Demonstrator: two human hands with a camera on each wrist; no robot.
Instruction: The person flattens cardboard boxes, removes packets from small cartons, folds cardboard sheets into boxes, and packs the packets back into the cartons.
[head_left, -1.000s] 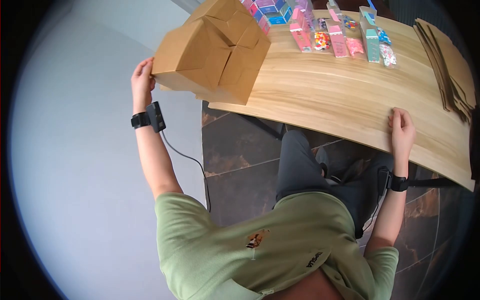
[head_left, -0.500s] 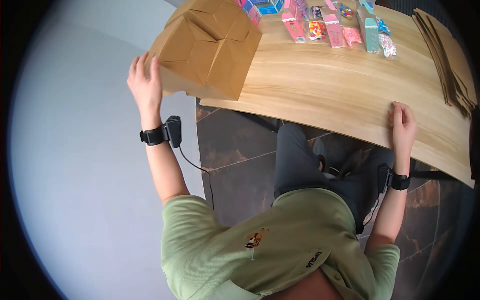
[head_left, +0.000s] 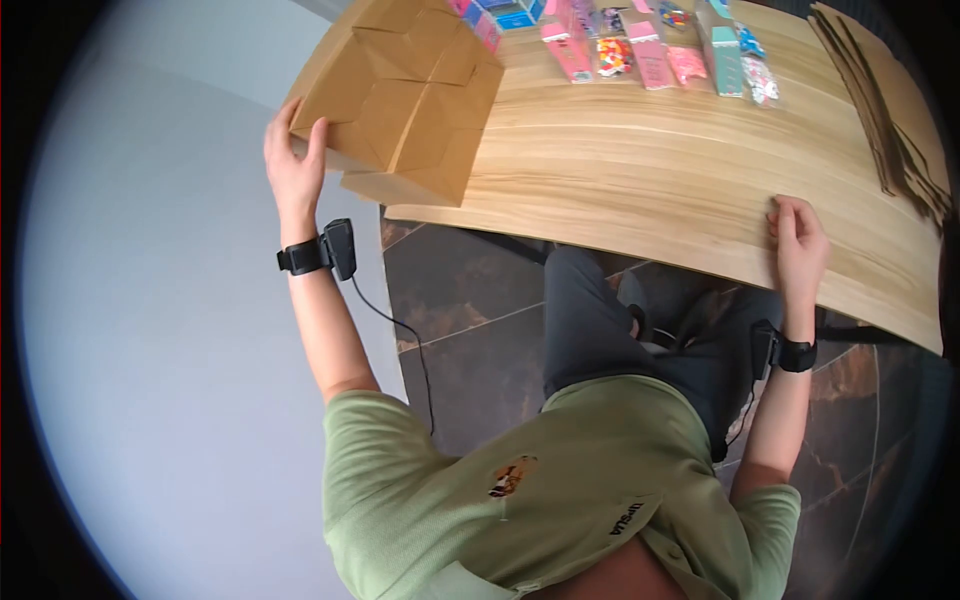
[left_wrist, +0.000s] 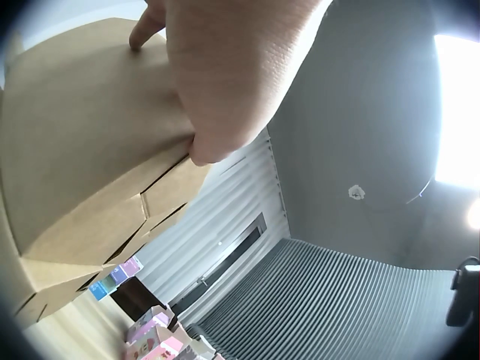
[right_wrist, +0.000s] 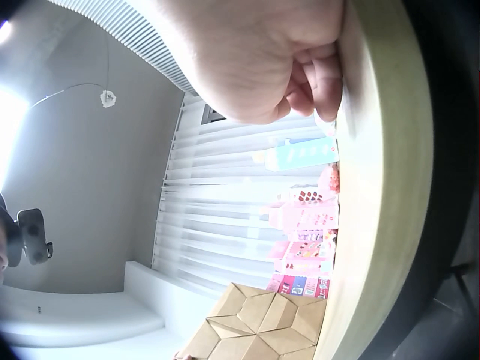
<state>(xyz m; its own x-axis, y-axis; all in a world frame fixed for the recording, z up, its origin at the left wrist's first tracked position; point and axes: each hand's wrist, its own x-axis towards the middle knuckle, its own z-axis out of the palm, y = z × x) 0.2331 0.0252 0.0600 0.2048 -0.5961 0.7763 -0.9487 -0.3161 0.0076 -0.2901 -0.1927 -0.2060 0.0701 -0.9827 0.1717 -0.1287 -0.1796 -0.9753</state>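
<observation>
Brown kraft paper bags [head_left: 400,110], opened out into box shapes with creased folds, stand together at the table's left end. My left hand [head_left: 297,172] is at their outer left side. In the left wrist view, the thumb [left_wrist: 204,154] lies along an edge and a fingertip rests on the smooth brown side [left_wrist: 90,97]; the other fingers are mostly hidden. Near the table's front edge, my right hand [head_left: 800,245] rests on the wood with loosely curled fingers, holding nothing.
Pink and teal paper boxes [head_left: 650,60] stand at the table's back beside clear packets of colourful pieces [head_left: 613,58]. Blue and purple boxes [head_left: 515,12] are behind the bags. Flat brown paper bags [head_left: 880,110] lie stacked at the right edge. A pale wall [head_left: 190,300] is on the left.
My left hand let go of the bags' lower left corner, opened beside it, and is now back against their left side. The bags have tilted slightly. My right hand stays on the table.
</observation>
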